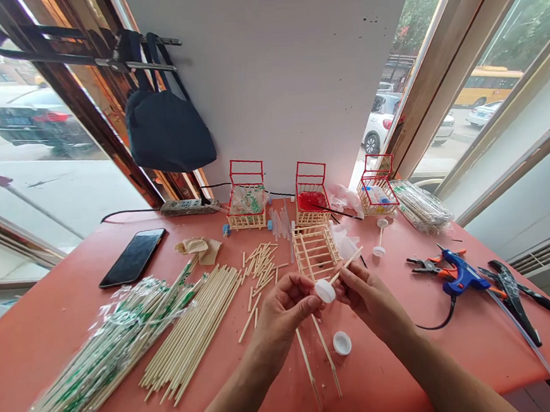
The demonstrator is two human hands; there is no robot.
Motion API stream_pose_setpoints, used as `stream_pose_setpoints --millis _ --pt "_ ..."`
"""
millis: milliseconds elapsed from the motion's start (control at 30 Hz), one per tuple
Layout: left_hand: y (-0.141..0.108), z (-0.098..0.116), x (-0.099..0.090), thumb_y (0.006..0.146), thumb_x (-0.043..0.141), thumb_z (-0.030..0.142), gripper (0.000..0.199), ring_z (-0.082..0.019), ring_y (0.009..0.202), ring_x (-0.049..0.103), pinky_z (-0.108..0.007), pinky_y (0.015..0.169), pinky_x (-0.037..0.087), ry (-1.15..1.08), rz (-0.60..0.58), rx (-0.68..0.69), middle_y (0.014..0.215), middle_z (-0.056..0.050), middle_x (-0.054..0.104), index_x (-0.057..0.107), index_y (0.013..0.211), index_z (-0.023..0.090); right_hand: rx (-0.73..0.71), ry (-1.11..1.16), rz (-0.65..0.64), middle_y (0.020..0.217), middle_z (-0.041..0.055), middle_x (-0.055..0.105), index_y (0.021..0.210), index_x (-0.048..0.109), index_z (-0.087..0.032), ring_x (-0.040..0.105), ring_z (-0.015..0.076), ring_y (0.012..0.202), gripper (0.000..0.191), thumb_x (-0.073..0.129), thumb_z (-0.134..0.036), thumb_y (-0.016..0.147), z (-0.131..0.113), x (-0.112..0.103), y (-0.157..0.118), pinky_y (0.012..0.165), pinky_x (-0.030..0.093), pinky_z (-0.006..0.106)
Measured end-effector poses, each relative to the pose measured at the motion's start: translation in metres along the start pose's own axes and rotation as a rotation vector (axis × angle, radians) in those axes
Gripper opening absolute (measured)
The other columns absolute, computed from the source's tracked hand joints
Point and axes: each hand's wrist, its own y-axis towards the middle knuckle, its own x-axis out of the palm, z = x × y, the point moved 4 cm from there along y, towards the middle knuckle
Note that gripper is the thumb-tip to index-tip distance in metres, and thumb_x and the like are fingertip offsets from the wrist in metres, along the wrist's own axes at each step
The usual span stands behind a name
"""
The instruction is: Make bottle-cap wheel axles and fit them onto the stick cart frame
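Left hand (287,306) and right hand (365,294) come close together above a table (388,375). The left pinches a small white cap (325,291) between thumb and fingers; the right has its fingers closed around a thin wooden stick (353,258). Cap and stick are right at the fingertips, between the two hands, with the stick's lower end at the cap; whether they touch, I cannot tell.

The red table spreads beneath the hands on every side. Well to the left of the left hand lies a long bundle of sticks (110,349) in clear, green-marked plastic. High beyond it hangs a dark bag (169,132). Between the bundle and the left hand is a row of bare sticks (192,333).

Just beyond the fingertips sits a ladder-like stick frame (308,254), partly hidden by the hands. Farther past them stand three small stick baskets with red upper frames: a left basket (247,219), a middle basket (313,217) and a right basket (380,209).

Far left, past the bundle, lies a black phone (133,258). Right of the right hand rests a blue glue gun (461,274). Short sticks (260,261) scatter just beyond the left hand. Smallest, a loose cap (342,343) lies between the forearms, nearer the person.
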Motion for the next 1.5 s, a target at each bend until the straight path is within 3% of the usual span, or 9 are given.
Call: stream_pose_setpoints --millis 300,500,600,733,933,1233,1500 --pt "0.001 -0.001 -0.003 0.069 0.094 0.037 0.035 -0.011 0.064 0.064 -0.023 0.066 0.052 0.05 0.005 0.006 0.074 0.001 0.068 0.068 0.081 0.016 -0.029 -0.064 -0.022 0.071 -0.0027 0.061 0.085 0.062 -0.019 0.05 0.0115 0.066 0.043 0.085 -0.055 0.078 0.001 0.001 -0.004 0.064 0.038 0.026" --pt "0.001 0.001 -0.002 0.065 0.096 0.039 0.043 -0.013 0.067 0.065 -0.024 0.065 0.053 0.032 0.008 -0.037 0.076 -0.001 0.072 0.069 0.089 0.016 -0.087 -0.132 0.002 0.072 -0.0015 0.062 0.086 0.062 -0.02 0.049 0.012 0.063 0.043 0.082 -0.058 0.08 -0.004 -0.002 -0.004 0.061 0.039 0.026" --pt "0.002 0.0 -0.006 0.069 0.093 0.045 0.046 -0.016 0.071 0.068 -0.028 0.07 0.055 0.03 0.005 -0.082 0.079 -0.005 0.075 0.072 0.098 0.015 -0.237 -0.247 0.036 0.076 -0.0004 0.062 0.089 0.065 -0.021 0.05 0.0127 0.063 0.036 0.076 -0.055 0.087 -0.015 -0.006 -0.006 0.059 0.041 0.026" --pt "0.002 -0.003 -0.007 0.072 0.09 0.05 0.052 -0.021 0.081 0.072 -0.032 0.075 0.057 0.035 -0.06 -0.121 0.089 -0.011 0.078 0.076 0.107 0.013 -0.514 -0.546 0.061 0.091 0.0033 0.067 0.093 0.068 -0.022 0.061 0.0157 0.073 0.02 0.065 -0.042 0.097 -0.031 -0.006 -0.016 0.068 0.05 0.029" --pt "0.001 -0.006 -0.005 0.074 0.087 0.055 0.058 -0.027 0.088 0.074 -0.036 0.08 0.057 0.071 -0.114 -0.145 0.098 -0.015 0.08 0.079 0.115 0.014 -0.807 -0.946 0.053 0.087 0.0019 0.072 0.097 0.068 -0.025 0.063 0.0166 0.072 0.01 0.059 -0.02 0.098 -0.039 0.002 -0.028 0.067 0.049 0.029" --pt "-0.001 -0.01 -0.008 0.078 0.084 0.055 0.049 -0.028 0.09 0.077 -0.033 0.075 0.06 0.089 -0.096 -0.238 0.102 -0.017 0.08 0.082 0.104 0.014 -0.971 -1.176 -0.15 0.092 0.0039 0.075 0.107 0.064 -0.026 0.067 0.0216 0.083 0.02 0.058 -0.009 0.098 -0.034 0.011 -0.03 0.078 0.049 0.038" --pt "0.0 -0.014 -0.011 0.079 0.083 0.053 0.047 -0.029 0.093 0.078 -0.033 0.075 0.06 0.107 -0.099 -0.25 0.106 -0.017 0.08 0.082 0.105 0.014 -1.013 -1.182 -0.186 0.092 0.0048 0.075 0.111 0.063 -0.026 0.066 0.0211 0.081 0.023 0.056 -0.008 0.098 -0.034 0.016 -0.031 0.075 0.049 0.037"
